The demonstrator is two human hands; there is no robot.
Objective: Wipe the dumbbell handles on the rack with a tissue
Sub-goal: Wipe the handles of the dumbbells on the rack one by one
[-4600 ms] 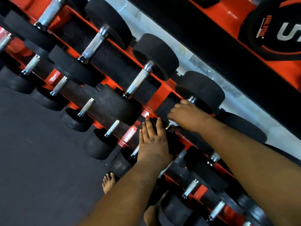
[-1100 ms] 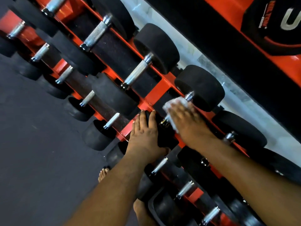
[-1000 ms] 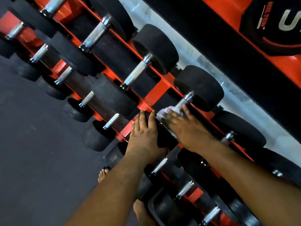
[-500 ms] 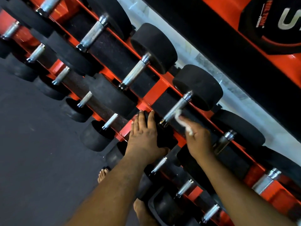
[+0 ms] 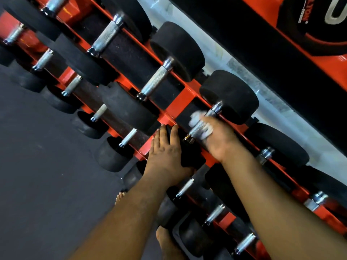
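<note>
An orange rack (image 5: pixel 176 104) holds rows of black dumbbells with knurled steel handles. My right hand (image 5: pixel 219 141) reaches under one handle (image 5: pixel 205 121) in the upper row, its fingers curled round the bar with a white tissue (image 5: pixel 199 122) wrapped against the metal. My left hand (image 5: pixel 167 152) lies flat, fingers straight, on the black near head (image 5: pixel 189 154) of that same dumbbell. The far head (image 5: pixel 231 96) sits behind the rail. Neighbouring handles (image 5: pixel 155 81) run up to the left.
A lower row of smaller dumbbells (image 5: pixel 112 154) juts toward the dark rubber floor (image 5: pixel 47 175) at the left. My bare feet (image 5: pixel 169 244) stand close under the rack. A black and orange frame with a weight plate (image 5: pixel 319 21) fills the top right.
Half a second ago my right hand was off the handle, holding the tissue beside it. It has moved back and now wraps the tissue round the bar. My left hand stayed put.
</note>
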